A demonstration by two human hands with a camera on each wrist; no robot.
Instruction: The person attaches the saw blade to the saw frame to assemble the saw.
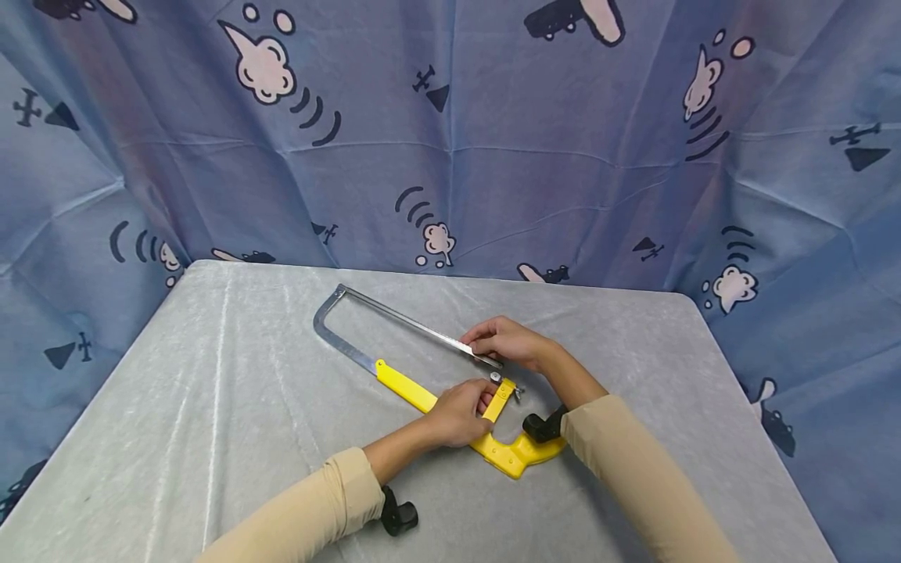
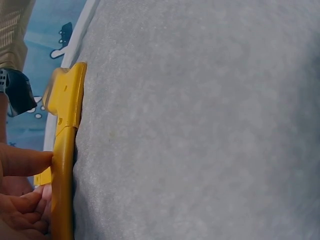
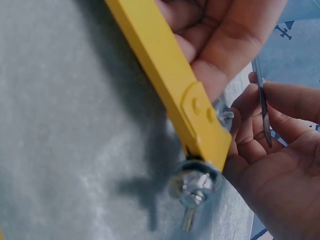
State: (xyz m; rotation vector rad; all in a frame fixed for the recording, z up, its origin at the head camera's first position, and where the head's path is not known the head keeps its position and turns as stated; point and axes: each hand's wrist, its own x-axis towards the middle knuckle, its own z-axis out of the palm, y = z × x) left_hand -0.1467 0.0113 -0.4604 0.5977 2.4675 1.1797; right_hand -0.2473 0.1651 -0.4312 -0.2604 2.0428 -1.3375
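A hacksaw with a yellow frame and a silver front bow lies slantwise on the table. My left hand grips the frame near the handle, thumb against the yellow bar in the left wrist view. The thumb and fingers of my right hand pinch the saw blade close to its near end. At the far end the blade meets the bow's tip; its near end sits apart from the blade post with a wing nut on the yellow arm.
A pale grey cloth covers the table. Behind it hangs a blue patterned curtain. Black wrist devices show at both beige sleeves, the right one overlapping the handle in the head view.
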